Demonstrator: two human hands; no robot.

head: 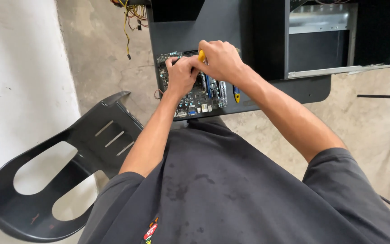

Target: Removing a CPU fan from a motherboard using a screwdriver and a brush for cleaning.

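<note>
Hands (pixel 204 65) hide motherboard (pixel 195 97) middle; yellow tool (pixel 201 55) mostly covered.

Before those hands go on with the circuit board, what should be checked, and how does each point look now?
1. Motherboard lies flat on the dark panel: ok.
2. Right hand grips the yellow-handled tool: ok.
3. Left hand rests on the board: ok.
4. Tool tip seated properly: cannot tell, hidden by the hands.
5. Second screwdriver lies beside the board, off its parts: ok.
6. Loose wires stay away from the board: ok.
</note>
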